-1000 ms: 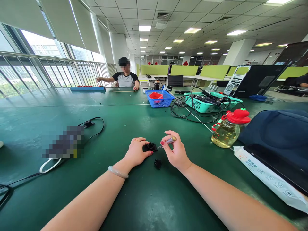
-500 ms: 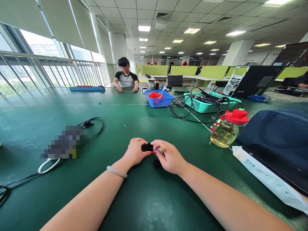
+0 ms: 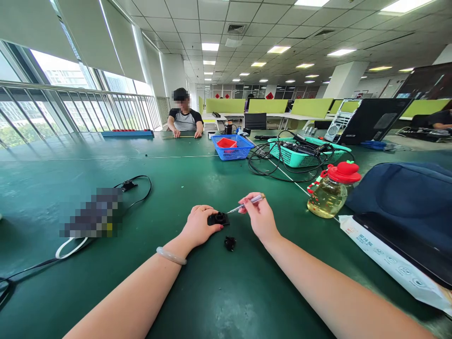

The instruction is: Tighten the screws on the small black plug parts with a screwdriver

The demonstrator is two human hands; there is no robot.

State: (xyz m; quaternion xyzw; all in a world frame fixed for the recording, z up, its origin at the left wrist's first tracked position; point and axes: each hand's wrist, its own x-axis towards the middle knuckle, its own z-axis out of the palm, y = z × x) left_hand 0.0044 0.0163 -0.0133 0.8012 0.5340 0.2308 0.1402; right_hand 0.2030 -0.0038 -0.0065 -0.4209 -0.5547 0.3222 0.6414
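Note:
My left hand [image 3: 202, 223] is closed on the left side of a small black device [image 3: 219, 218] with a round, lens-like part on top, lying on the green table [image 3: 169, 292]. In my right hand [image 3: 260, 217] is a slim screwdriver [image 3: 253, 199] with a pale, see-through handle. Its metal shaft slants down to the left, and the tip is at or just beside the device's right side; whether they touch I cannot tell. A small black piece [image 3: 230, 243] lies apart on the table, just nearer to me than the device.
A blurred-out item with a cable [image 3: 151, 188] lies at left. Farther back are a blue basket [image 3: 233, 153] holding a red tray and a green basket [image 3: 300, 161] of cables. A red-lidded bottle [image 3: 326, 197] and dark blue bag [image 3: 399, 193] stand right. Opposite sits a person [image 3: 184, 122].
My right hand has drawn back to the right and tilted, so the screwdriver's shaft now shows. The device and the loose black piece are less covered. My left hand stays put.

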